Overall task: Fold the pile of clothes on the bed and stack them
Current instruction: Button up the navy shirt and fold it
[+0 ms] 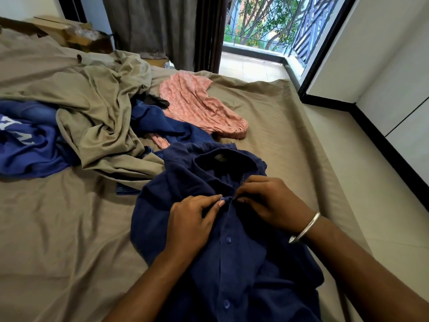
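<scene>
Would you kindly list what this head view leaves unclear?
- Navy shirt: hem cut off by the bottom edge.
- Button being worked: hidden under the left hand and right hand fingertips.
- Blue printed top: lettering cut by the left edge and folds, unreadable.
- Dark items under the olive cloth: mostly covered, type unclear.

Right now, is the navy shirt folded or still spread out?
Spread out: the navy shirt lies open-length on the bed, both hands pinching its placket.
</scene>
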A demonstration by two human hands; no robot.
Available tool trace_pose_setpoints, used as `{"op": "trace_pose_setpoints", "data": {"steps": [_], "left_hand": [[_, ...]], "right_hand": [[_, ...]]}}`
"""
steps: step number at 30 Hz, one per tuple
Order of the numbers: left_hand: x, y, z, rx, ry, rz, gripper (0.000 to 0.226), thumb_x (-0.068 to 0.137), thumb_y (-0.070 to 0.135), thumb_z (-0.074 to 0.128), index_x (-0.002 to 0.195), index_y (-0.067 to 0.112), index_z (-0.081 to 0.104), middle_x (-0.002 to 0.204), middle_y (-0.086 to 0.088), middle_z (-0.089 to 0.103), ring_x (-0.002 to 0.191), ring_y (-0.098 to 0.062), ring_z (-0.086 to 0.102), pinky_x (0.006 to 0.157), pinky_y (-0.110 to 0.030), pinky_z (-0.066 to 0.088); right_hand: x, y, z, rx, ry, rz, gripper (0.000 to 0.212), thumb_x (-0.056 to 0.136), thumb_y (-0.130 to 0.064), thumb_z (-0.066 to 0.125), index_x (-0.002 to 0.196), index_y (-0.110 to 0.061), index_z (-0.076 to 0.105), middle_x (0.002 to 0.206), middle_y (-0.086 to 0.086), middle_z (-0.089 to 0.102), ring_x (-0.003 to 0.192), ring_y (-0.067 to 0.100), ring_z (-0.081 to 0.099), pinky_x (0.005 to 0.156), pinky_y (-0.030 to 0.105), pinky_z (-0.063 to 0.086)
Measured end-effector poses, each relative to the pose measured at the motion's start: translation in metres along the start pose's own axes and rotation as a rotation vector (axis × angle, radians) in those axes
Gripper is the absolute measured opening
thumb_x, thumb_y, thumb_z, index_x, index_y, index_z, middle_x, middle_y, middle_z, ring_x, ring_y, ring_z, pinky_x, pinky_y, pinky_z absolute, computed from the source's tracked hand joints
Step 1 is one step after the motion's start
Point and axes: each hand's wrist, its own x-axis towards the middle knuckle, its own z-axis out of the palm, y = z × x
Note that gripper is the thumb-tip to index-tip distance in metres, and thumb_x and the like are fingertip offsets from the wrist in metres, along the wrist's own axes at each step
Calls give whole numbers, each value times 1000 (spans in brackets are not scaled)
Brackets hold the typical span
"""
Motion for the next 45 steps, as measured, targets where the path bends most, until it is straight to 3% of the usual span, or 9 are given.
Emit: {"op": "trace_pose_setpoints", "data": {"steps": [8, 14, 21, 27, 32, 37, 45], "left_hand": [[1, 2, 1, -65, 27, -31, 24, 89, 39, 63, 104, 27, 77, 97, 14, 74, 89, 3, 67, 78, -37, 57], [1, 4, 0, -123, 39, -78, 16, 89, 30, 71, 103, 26, 77, 99, 16, 74, 93, 6, 67, 84, -31, 58], [1, 7, -1, -173, 37, -131, 18, 87, 32, 71, 103, 27, 77, 97, 19, 74, 90, 10, 66, 84, -22, 57], [2, 11, -3, -180, 31, -122, 13, 88, 28, 71, 99, 27, 77, 92, 21, 73, 87, 10, 66, 80, -20, 56], [3, 10, -3, -195, 31, -131, 14, 88, 27, 71, 100, 26, 78, 93, 20, 74, 88, 10, 66, 81, -23, 56], [4, 11, -2, -194, 21, -122, 14, 88, 30, 71, 101, 27, 78, 94, 20, 74, 89, 9, 66, 82, -27, 57], [4, 12, -3, -186, 10, -109, 17, 86, 27, 74, 103, 26, 77, 96, 17, 74, 90, 9, 66, 82, -25, 57]], "right_hand": [[1, -5, -5, 81, 28, 8, 12, 83, -16, 77, 94, -19, 77, 88, -9, 71, 78, -3, 61, 73, 5, 44], [-1, -5, -7, 183, 8, 70, 18, 81, -5, 75, 94, -17, 77, 89, -11, 74, 84, -3, 67, 76, 10, 49], [2, -5, -8, 111, 54, 99, 16, 85, -4, 69, 93, -18, 70, 83, -21, 63, 79, -12, 59, 73, 4, 41], [2, -6, -9, 171, 62, 49, 16, 84, -7, 75, 95, -18, 75, 92, -11, 67, 85, 1, 64, 77, 13, 49], [1, -7, -12, 260, 20, 141, 25, 82, -4, 75, 104, -17, 74, 93, -8, 73, 90, 3, 69, 84, 23, 55], [2, -5, -11, 198, 64, 148, 16, 83, -7, 75, 93, -19, 74, 90, -11, 73, 86, 0, 67, 80, 14, 51], [7, -2, -5, 51, -56, 41, 10, 87, -11, 68, 94, -19, 68, 95, -14, 53, 83, -3, 53, 78, 5, 39]]}}
